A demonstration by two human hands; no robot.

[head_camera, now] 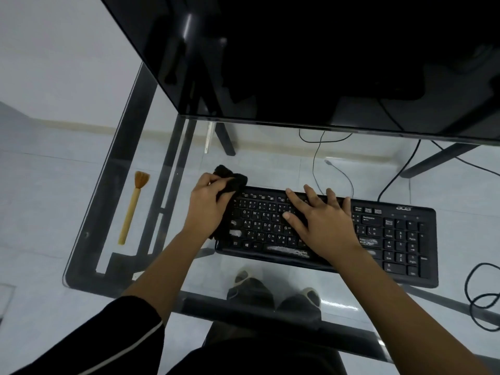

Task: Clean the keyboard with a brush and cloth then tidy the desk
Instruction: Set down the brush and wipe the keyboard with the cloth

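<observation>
**Cloth at the keyboard's left end, other hand pinning it down**

Glass table on a dark frame carries everything, with pale floor tiles showing through it. On it the black keyboard lies a little askew, in front of the dark monitor. At its left end the left hand has its grip pressed together around a bunched black cloth, pushing it against the outer keys, likely to wipe there. The right hand lies flat with fingers spread over the middle keys, holding nothing; I judge it is there to stop the keyboard sliding under the wiping. Pale smears show on the space bar and some left keys, so cleaning seems unfinished. The brush lies set aside, well apart near the table's left edge. Cables trail behind the keyboard and loop at the right; they could snag if it shifts.
</observation>
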